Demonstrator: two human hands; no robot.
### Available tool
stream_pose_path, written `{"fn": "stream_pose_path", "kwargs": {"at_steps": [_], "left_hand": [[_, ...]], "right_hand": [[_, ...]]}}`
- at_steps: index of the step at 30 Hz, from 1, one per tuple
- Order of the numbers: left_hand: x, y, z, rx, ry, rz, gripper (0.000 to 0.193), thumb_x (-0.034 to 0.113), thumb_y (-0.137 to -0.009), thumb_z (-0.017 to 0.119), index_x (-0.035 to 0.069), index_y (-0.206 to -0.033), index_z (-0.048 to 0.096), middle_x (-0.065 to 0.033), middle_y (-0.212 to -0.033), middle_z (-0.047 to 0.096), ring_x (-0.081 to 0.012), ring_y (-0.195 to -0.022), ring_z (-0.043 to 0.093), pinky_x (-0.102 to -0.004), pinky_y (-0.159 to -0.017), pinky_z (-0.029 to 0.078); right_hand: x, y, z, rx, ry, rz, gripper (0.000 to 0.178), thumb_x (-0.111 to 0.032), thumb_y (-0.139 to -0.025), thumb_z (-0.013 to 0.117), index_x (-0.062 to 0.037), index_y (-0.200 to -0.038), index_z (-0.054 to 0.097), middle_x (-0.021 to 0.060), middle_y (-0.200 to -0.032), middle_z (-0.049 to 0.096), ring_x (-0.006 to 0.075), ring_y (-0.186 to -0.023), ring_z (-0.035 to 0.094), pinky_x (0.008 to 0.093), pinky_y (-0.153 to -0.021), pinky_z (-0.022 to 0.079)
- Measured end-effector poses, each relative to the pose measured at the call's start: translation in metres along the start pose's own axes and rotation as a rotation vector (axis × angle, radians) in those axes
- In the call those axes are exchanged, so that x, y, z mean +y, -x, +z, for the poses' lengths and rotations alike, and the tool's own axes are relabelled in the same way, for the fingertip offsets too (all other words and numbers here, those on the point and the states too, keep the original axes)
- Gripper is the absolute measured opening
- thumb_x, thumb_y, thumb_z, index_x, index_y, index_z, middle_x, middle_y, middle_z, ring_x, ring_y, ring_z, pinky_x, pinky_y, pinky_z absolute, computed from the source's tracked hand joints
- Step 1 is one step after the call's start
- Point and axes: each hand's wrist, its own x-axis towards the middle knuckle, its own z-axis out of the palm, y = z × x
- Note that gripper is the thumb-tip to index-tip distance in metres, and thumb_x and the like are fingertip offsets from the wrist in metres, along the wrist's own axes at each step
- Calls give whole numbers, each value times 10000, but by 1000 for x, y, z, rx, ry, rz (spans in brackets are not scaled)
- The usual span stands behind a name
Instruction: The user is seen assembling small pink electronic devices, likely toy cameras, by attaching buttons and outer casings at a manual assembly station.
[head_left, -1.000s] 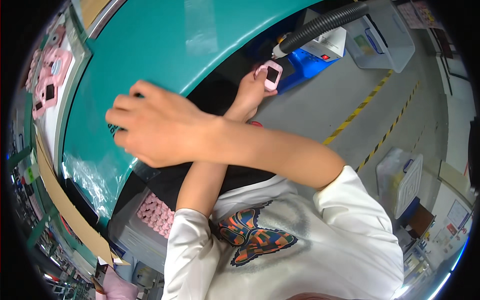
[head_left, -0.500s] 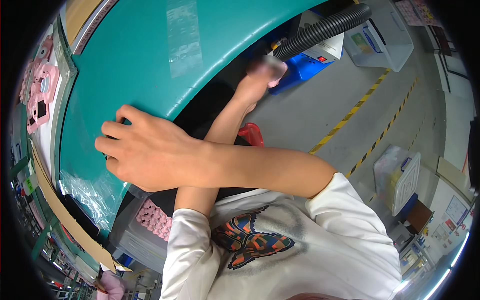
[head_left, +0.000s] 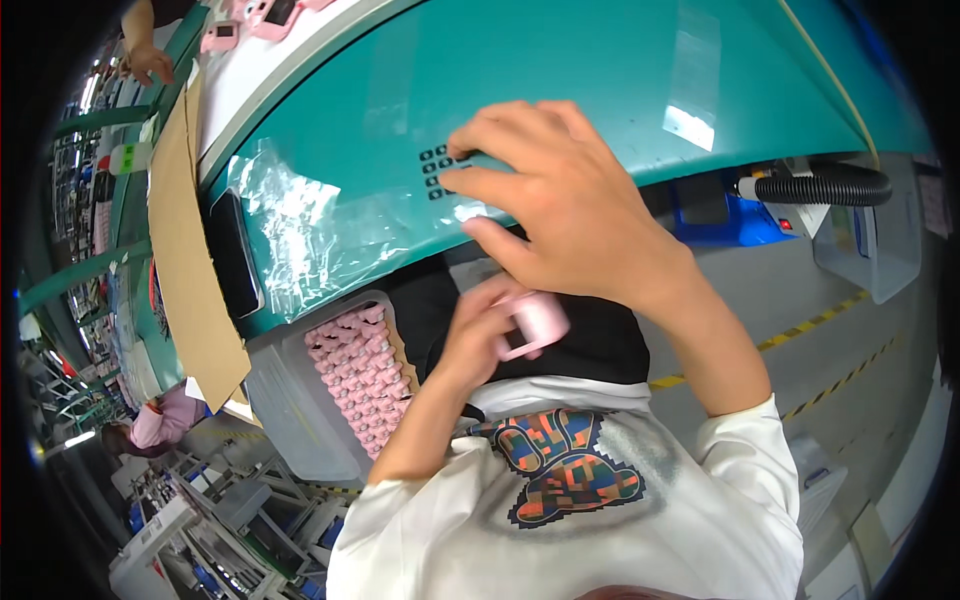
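Note:
My left hand [head_left: 474, 335] is closed on a pink camera shell [head_left: 541, 322], held over my lap just below the edge of the green mat [head_left: 580, 60]. The shell has a dark rectangular opening and is slightly blurred. Above it, my right hand [head_left: 575, 200] reaches across the mat with fingers apart. Its fingertips are at a grid of small black square pads [head_left: 433, 170] lying on the mat and cover part of it. Whether a fingertip has a pad stuck to it cannot be made out.
A clear bin [head_left: 285, 400] holding rows of pink parts [head_left: 350, 370] stands left of my lap. Crinkled clear film [head_left: 290, 205], a dark phone-like slab [head_left: 232, 255] and a cardboard strip [head_left: 185, 240] lie leftward. A black hose [head_left: 825, 188] is at right. Another person's hand [head_left: 150, 62] shows far left.
My arms have uncrossed. My left hand has brought the pink shell from beside the hose back to my lap. My right hand now shows at the black pads, and the view has turned.

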Motion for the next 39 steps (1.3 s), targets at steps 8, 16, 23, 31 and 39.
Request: {"fn": "stream_pose_path", "kwargs": {"at_steps": [8, 16, 23, 31, 39], "left_hand": [[49, 27, -30, -34, -142, 346, 417, 274, -1015, 452, -53, -1250, 563, -231, -758, 665, -328, -555, 659, -298, -434, 491], [57, 19, 6, -68, -6, 273, 388, 256, -1081, 395, -39, -1303, 513, -190, -646, 655, -293, -495, 645, -297, -458, 494], [55, 23, 9, -113, 83, 256, 330, 235, -1091, 384, -40, -1161, 552, -200, -658, 666, -287, -501, 653, -285, -456, 489], [78, 36, 28, -10, -78, 256, 295, 219, -1071, 448, -23, -985, 593, -189, -674, 686, -259, -499, 645, -272, -465, 485], [124, 25, 63, 96, -358, 329, 307, 230, -1039, 530, -11, -904, 664, -83, -751, 694, -104, -633, 587, -210, -595, 454]], "right_hand": [[-12, -5, -5, -173, -70, -66, 220, -128, -771, 749, -119, -991, 755, 9, -1167, 643, 211, -1148, 576, 391, -1035, 378], [-22, 0, 3, -163, -165, -144, 171, -71, -745, 775, -111, -911, 766, 10, -1048, 670, 211, -1048, 615, 383, -987, 393], [-26, 13, 1, -69, -146, -168, 156, -31, -739, 786, -78, -886, 760, 35, -929, 665, 203, -835, 574, 343, -831, 437], [-27, 11, -2, 13, -267, -256, 167, 55, -744, 778, 0, -899, 748, 68, -835, 633, 188, -644, 494, 286, -584, 420], [-14, 1, -20, 205, -301, -142, 146, 58, -746, 778, 6, -880, 752, 58, -832, 628, 178, -665, 528, 272, -589, 437]]}}
